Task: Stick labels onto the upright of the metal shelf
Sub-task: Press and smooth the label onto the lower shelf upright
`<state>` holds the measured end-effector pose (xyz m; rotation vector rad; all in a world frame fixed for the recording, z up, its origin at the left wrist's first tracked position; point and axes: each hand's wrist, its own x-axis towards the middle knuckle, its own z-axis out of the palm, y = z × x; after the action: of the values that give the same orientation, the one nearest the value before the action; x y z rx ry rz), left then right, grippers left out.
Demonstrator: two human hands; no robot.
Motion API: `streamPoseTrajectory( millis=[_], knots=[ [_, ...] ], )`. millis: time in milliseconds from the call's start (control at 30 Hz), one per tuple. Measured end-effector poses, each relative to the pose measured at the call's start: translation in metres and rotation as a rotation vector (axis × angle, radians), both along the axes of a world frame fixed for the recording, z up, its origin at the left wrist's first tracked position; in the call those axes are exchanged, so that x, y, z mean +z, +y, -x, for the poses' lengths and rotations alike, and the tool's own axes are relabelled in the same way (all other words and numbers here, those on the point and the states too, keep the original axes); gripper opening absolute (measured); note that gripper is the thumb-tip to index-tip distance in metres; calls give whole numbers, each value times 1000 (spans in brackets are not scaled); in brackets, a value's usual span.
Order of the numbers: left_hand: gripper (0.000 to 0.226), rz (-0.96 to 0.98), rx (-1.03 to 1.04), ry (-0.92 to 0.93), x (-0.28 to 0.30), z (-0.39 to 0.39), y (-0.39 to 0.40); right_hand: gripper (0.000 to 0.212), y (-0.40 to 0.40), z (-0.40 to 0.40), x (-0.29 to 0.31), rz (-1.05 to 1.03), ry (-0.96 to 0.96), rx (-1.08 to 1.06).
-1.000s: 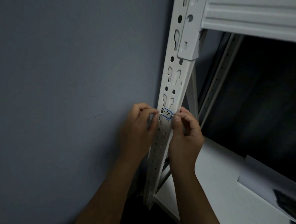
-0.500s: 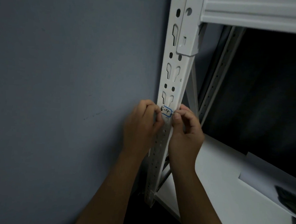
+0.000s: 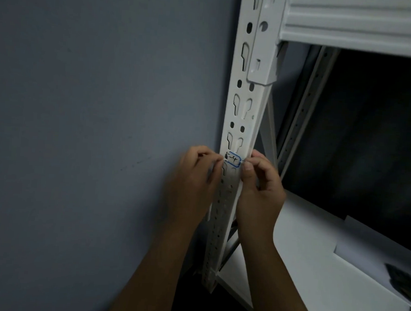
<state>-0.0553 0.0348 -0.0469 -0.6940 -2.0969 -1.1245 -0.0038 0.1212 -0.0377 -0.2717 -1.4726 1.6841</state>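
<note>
While both hands hold it by its ends, the label (image 3: 233, 161) lies across the front face of the white upright (image 3: 240, 123), just under a pair of keyhole slots and over the top of the next pair. It is a small white sticker with a blue rounded border and dark handwriting. The left hand (image 3: 194, 176) has its fingers curled, with the tips pinching or pressing the label's left end at the upright's edge; which of the two I cannot tell. The right hand (image 3: 260, 182) pinches the right end between thumb and forefinger at the upright's other edge.

Such a sticker should weigh almost nothing and be limp, so it will likely curl, crease or stick to itself or to skin if let go loosely. Holding it taut by its two short ends, as here, looks the best grip, keeping the sticky back off the fingers. Painted steel is smooth and stiff and should take the glue well, but over the slots the label has no backing and may dimple when pressed. Rubbing from the middle outward would probably flatten it best.
</note>
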Motion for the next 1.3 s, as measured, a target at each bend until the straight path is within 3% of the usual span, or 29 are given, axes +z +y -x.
streamPoseTrajectory(
  millis=[267,400,633,800,967,1133,1300],
  knots=[
    [25,90,22,177,-4,3,1,13,0,0,-1,6,13,8],
    [20,109,44,171,-1,6,5,8,1,1,-2,-12,2,-2],
    [18,111,127,159,6,5,13,26,-4,1,0,-29,-24,-40],
    [12,159,127,138,-15,1,7,22,-5,0,1,9,20,-30],
    [24,9,67,-20,2,-4,1,20,-6,2,-1,-7,3,-39],
    [24,-22,32,-38,1,-5,5,16,-4,1,-3,-3,14,-32],
    [6,-266,-111,-223,13,-9,8,15,-2,-2,2,16,4,-24]
  ],
)
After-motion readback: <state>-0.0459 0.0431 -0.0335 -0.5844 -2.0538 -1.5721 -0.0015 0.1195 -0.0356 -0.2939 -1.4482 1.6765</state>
